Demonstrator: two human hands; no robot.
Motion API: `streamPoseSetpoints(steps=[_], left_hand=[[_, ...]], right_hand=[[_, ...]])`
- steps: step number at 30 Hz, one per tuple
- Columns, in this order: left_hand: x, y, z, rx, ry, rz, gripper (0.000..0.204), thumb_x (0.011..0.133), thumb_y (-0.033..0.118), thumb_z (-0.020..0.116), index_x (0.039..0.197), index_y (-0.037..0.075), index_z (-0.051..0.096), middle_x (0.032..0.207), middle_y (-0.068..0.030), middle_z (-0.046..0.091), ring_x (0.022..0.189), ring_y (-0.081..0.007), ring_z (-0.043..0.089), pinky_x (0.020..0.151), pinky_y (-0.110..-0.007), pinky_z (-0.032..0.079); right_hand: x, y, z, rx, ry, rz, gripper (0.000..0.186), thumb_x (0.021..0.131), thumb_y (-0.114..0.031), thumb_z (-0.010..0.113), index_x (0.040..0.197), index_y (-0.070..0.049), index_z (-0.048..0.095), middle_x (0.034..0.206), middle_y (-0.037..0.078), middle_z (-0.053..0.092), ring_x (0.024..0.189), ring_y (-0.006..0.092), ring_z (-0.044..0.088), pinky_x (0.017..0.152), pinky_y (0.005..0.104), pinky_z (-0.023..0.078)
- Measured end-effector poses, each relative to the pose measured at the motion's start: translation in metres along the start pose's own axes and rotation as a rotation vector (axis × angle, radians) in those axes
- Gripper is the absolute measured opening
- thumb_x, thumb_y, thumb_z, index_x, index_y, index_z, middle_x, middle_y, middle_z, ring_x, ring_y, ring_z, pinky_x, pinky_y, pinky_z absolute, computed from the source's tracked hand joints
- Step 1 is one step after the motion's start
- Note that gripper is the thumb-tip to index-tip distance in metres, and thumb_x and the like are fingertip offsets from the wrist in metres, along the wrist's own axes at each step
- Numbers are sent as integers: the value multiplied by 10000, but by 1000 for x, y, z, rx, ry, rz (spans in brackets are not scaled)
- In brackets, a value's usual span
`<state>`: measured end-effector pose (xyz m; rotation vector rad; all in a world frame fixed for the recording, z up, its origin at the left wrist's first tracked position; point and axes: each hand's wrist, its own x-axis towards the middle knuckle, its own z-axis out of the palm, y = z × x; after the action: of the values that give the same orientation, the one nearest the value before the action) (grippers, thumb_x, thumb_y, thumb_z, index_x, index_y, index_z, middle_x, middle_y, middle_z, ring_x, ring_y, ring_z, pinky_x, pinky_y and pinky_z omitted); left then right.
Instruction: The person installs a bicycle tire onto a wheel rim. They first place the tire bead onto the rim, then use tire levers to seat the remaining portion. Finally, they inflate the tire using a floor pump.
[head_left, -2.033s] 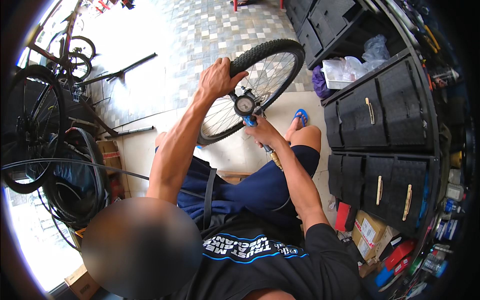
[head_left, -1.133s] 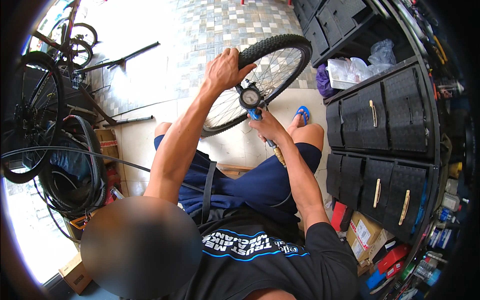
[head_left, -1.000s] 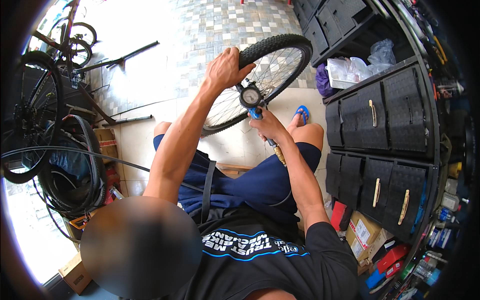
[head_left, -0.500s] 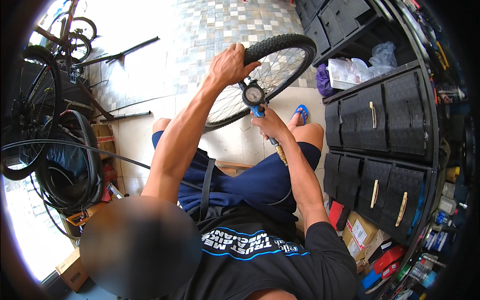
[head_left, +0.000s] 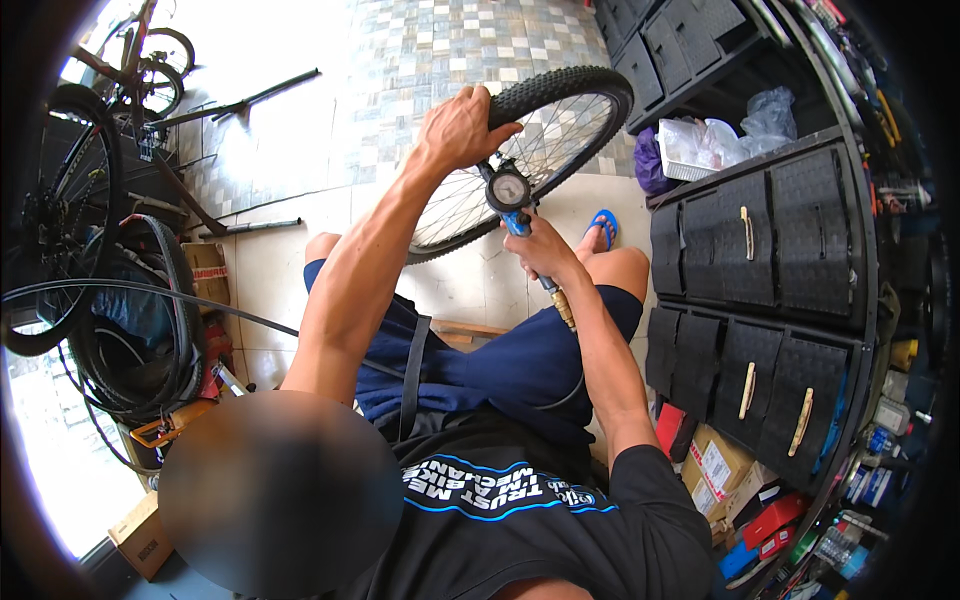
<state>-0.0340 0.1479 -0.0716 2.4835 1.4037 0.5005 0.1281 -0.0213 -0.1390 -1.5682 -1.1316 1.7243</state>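
Spare tyres (head_left: 130,340) hang at the left. The left hand (head_left: 455,130) clamps the knobby tyre of the bicycle wheel (head_left: 545,140), holding it upright ahead of the knees, while the right hand (head_left: 540,250) grips the gauge inflator (head_left: 510,195) against its rim. Black drawers (head_left: 760,260) stand alongside.

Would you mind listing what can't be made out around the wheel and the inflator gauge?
- Gauge reading: head view, dial too small.
- Inflator grip: covered by the right hand.
- Valve connection: hidden behind the gauge.
- Wheel lower rim: behind the left hand's forearm.
- Black drawers: shut, contents unseen.
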Motion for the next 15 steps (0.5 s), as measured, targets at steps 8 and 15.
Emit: streamPoseSetpoints(steps=[8,15], left_hand=[[-6,0,-4,7,5,-7,642,902,634,667,943,4,556,928,-201,653,824,-361,685,734,-468,535],[-19,1,-7,-3,8,-26,613,911,604,670,967,2,575,942,-195,657,851,-363,685,754,-474,531]], right_hand=[[3,7,2,-35,21,-39,358,808,-167,616,1136,-37,556,648,45,527,425,162,503,389,342,434],[2,13,5,-162,45,-59,347,832,-174,612,1143,-32,556,653,23,530,428,137,511,378,316,438]])
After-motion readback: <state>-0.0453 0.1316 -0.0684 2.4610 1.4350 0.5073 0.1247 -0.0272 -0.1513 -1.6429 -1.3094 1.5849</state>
